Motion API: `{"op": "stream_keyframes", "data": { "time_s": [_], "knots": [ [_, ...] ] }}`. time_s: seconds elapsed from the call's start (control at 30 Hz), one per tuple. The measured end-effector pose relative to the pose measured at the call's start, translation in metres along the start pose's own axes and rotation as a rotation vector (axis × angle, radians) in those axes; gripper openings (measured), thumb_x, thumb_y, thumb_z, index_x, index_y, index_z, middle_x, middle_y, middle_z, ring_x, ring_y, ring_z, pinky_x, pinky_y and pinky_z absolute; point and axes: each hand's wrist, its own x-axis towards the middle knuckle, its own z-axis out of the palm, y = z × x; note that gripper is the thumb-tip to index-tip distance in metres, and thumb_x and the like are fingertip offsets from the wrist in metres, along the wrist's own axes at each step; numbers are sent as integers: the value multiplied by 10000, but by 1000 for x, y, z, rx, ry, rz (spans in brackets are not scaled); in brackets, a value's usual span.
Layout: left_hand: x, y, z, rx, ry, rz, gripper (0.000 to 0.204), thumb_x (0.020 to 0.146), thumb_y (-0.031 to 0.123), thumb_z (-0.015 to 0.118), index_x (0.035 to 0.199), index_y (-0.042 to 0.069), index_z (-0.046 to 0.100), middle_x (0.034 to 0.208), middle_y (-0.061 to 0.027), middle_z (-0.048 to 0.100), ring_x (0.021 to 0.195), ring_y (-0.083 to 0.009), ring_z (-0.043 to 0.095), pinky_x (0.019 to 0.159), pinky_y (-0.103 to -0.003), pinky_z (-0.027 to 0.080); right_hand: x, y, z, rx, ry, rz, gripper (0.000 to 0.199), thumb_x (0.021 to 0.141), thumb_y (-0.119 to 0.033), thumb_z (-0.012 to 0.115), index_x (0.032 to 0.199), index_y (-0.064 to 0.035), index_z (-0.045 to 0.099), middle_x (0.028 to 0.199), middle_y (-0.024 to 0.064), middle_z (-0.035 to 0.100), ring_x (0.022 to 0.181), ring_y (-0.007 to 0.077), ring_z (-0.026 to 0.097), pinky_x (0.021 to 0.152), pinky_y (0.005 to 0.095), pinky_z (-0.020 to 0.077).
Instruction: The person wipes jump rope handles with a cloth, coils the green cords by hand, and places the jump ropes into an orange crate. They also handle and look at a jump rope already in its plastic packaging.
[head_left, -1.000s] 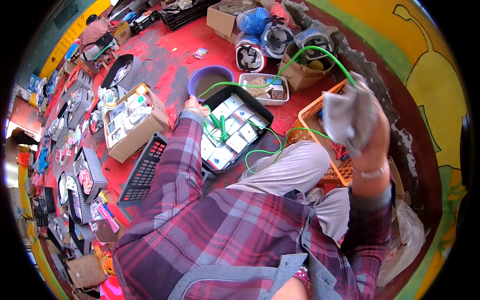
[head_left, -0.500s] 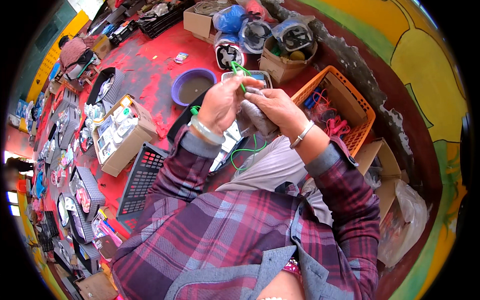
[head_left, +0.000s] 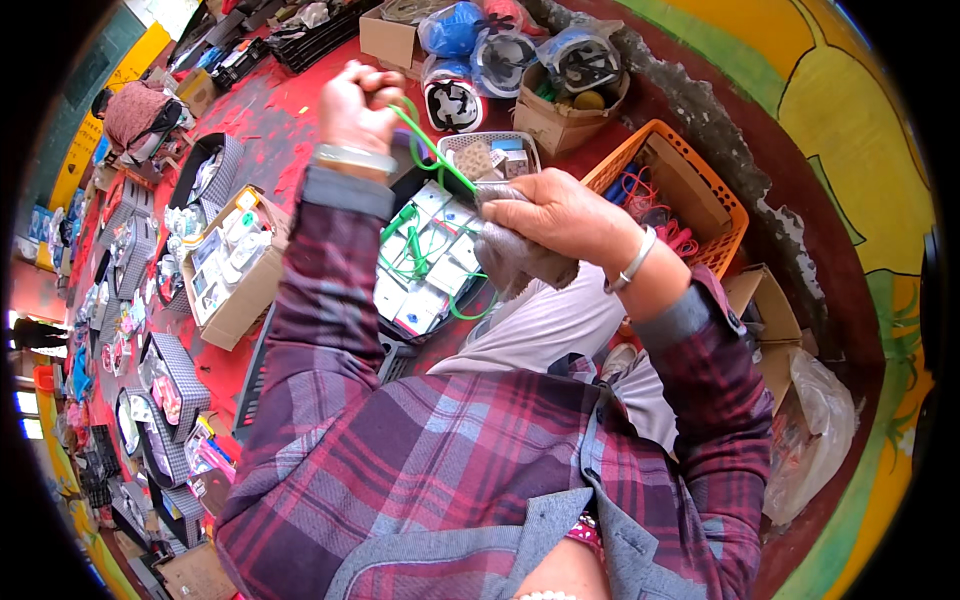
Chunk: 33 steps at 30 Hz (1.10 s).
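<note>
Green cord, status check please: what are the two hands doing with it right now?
Left hand fisted on green cord, raised. Right hand pinches grey cloth round the cord. Cord taut between them. Black tray of white boxes below.

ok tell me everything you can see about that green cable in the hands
The green cable is thin, bright green and looks plastic-coated. One stretch runs taut and straight from the closed left hand, raised up and to the left, down to the right hand, which presses a grey cloth around it. More of it loops slackly below, over the black tray of white packaged parts, with a curl hanging near the grey trouser leg. Its ends are hidden.
</note>
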Motion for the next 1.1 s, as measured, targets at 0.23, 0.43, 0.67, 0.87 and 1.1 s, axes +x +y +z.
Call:
{"op": "stream_keyframes", "data": {
  "time_s": [0.23, 0.43, 0.67, 0.87, 1.1],
  "knots": [
    [56, 74, -76, 23, 333, 139, 352, 958, 157, 332, 631, 37, 385, 533, -52, 373, 567, -177, 435, 377, -225, 230, -32, 9, 1, 122, -89, 9, 346, 836, -318, 560, 849, 23, 624, 680, 123, 605, 641, 144, 563, 595, 312, 452],
    [96, 121, -171, -11, 549, 147, 165, 762, 25, 342, 600, 40, 373, 593, -82, 409, 541, -219, 461, 390, -241, 288, -63, -5, -5, 328, -144, 161, 260, 850, -259, 583, 838, -4, 632, 659, -7, 572, 611, 55, 496, 536, 252, 418],
    [108, 148, -283, -254, 763, 197, 111, 730, 3, 410, 642, 72, 413, 632, -42, 437, 618, -210, 491, 407, -264, 281, -96, -26, -31, 255, -162, 100, 196, 832, -170, 591, 762, 13, 585, 642, -2, 538, 615, 62, 471, 538, 263, 393],
    [116, 103, -314, -109, 591, 36, 106, 778, 48, 354, 763, 17, 454, 732, -206, 524, 463, -168, 442, 369, -228, 306, -120, -53, -51, 455, 27, 158, 168, 833, -128, 580, 871, 31, 617, 712, 5, 584, 649, 69, 511, 571, 239, 410],
    [42, -76, -205, 178, 505, -648, 841, 915, 564, 303, 1342, -143, 145, 1354, -358, 268, 1285, -451, 264, 1066, -534, 206, -56, -30, -33, 697, 540, 50, 233, 904, -196, 534, 1008, -1, 604, 806, 13, 612, 709, 85, 555, 636, 230, 450]
  ]
}}
